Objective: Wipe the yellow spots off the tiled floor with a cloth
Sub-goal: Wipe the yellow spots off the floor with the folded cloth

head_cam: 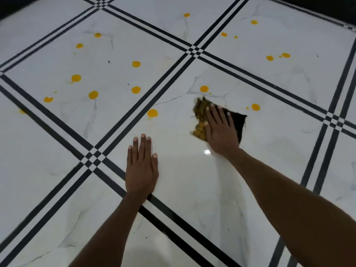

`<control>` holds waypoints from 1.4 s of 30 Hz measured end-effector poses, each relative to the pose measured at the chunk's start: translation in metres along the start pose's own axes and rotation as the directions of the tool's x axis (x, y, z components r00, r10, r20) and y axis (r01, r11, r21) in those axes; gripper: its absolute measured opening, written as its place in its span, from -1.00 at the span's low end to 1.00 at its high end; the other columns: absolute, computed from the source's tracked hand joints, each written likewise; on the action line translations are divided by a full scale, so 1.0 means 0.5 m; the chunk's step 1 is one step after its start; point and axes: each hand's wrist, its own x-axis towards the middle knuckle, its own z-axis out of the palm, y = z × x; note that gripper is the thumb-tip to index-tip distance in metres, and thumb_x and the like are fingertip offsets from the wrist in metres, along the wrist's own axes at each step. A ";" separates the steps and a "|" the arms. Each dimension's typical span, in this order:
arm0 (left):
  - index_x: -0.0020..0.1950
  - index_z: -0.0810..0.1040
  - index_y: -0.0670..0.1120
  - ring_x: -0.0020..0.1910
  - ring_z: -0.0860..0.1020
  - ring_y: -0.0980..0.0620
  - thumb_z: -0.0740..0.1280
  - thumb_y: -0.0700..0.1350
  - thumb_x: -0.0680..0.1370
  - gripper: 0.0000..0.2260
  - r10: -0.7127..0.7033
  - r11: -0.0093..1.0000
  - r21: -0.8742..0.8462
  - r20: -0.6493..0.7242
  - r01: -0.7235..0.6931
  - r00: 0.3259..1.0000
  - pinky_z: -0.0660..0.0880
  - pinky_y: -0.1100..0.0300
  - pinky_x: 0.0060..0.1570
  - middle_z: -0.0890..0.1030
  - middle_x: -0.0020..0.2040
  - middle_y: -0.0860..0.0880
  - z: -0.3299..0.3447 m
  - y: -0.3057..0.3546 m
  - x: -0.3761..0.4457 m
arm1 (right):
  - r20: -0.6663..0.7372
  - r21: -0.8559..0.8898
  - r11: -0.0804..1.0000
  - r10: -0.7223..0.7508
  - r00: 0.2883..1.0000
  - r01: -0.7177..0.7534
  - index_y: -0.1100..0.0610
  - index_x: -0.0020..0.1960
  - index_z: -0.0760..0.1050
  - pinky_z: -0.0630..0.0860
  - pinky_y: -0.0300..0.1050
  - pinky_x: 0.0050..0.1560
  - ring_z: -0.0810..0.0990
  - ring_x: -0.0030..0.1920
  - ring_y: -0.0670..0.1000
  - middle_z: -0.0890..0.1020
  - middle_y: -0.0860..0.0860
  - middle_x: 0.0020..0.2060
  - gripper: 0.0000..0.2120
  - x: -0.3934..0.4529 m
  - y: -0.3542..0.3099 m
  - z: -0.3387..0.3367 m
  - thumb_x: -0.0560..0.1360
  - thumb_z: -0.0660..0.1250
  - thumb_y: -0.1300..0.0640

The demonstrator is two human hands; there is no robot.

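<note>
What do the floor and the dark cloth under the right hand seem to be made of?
Floor: likely glazed ceramic or porcelain tile, marble-patterned; it is glossy and mirrors a light. Cloth: seemingly a soft woven or knit fabric, dark and matte, its left edge rumpled and stained yellow beside the right hand; the exact fibre is unclear.

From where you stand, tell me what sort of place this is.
Probably an indoor room of a home or hall, seen at floor level: glossy white marble-look tiles with black stripe borders. Yellow spots dot the tiles, and the right hand presses a cloth.
</note>
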 end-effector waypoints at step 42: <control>0.72 -0.01 -0.11 0.71 -0.11 0.02 -0.10 0.05 0.73 -0.44 -0.083 0.996 -0.026 -0.047 0.082 0.995 -0.04 -0.07 0.68 -0.02 0.73 -0.05 -0.027 -0.100 0.091 | 0.136 0.004 0.818 -0.571 0.810 0.576 -0.02 0.68 0.13 0.04 0.14 0.66 0.07 0.68 0.03 0.16 -0.04 0.67 -0.48 0.076 -0.089 0.024 0.74 0.00 -0.08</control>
